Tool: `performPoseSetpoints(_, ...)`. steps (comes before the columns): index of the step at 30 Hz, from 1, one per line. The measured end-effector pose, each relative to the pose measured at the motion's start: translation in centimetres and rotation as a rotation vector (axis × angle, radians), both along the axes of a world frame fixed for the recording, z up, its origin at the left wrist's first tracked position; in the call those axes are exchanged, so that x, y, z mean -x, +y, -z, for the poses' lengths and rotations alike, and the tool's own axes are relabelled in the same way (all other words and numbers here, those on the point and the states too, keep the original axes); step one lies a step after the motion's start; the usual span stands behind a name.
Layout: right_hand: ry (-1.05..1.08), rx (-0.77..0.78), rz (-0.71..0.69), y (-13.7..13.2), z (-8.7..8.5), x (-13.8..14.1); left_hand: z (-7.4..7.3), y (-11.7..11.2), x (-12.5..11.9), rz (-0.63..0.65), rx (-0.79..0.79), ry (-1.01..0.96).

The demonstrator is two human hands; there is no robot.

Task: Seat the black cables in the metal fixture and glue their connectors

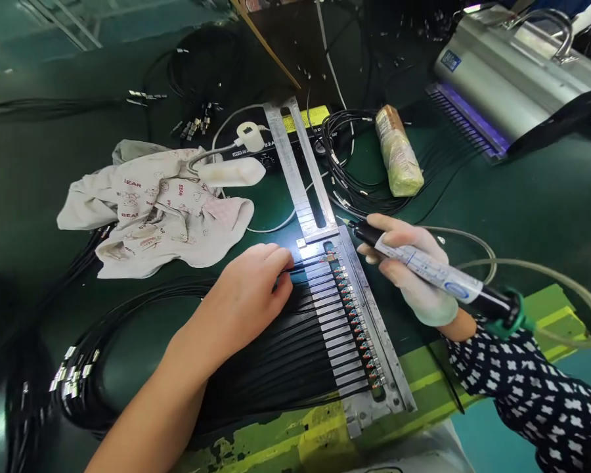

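My left hand (251, 282), bare, pinches a thin black cable (303, 264) at the upper end of a metal fixture (347, 387). Several cables lie side by side across the fixture, their small connector ends (357, 322) lined up along its slot. My right hand (418, 269), in a whitish glove, is closed around a glue dispensing syringe (428, 270) with a black front end and a pale label. Its fine tip (342, 220) points left, just above the fixture's upper right edge and apart from the connectors. A clear hose (561, 272) runs from the syringe's green cap.
A printed cloth (167, 210) lies left, beside a white lamp (234, 172). Behind the fixture sit a black control box (249, 152), coiled cables (345, 177) and a wrapped roll (398, 154). A silver machine glowing violet (512, 79) stands far right. More coiled cables (79, 374) lie lower left.
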State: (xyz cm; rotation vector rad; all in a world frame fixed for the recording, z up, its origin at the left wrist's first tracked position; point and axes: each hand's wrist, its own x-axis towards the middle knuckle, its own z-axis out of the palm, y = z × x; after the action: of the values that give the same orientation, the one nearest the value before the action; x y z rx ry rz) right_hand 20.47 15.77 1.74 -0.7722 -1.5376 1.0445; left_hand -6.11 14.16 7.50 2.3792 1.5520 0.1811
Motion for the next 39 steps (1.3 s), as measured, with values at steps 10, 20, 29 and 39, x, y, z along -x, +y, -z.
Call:
performPoseSetpoints(10,-0.184,-0.093,0.105,-1.5,-1.9,2.5,-0.5,-0.9,-0.9,0.038,0.139,-0.198)
performPoseSetpoints(20,-0.208,-0.086,0.089,-1.9,-1.7,3.4,-0.2,-1.0,-1.4,0.017,0.119,-0.385)
performPoseSetpoints(29,-0.188,-0.071,0.148,-1.8,-1.6,4.1,0.1,-0.7,-1.3,-0.076,0.212,-0.6)
performPoseSetpoints(39,-0.152,-0.071,0.165,-1.5,-1.7,4.2,0.5,-0.4,-1.3,-0.097,0.278,-0.704)
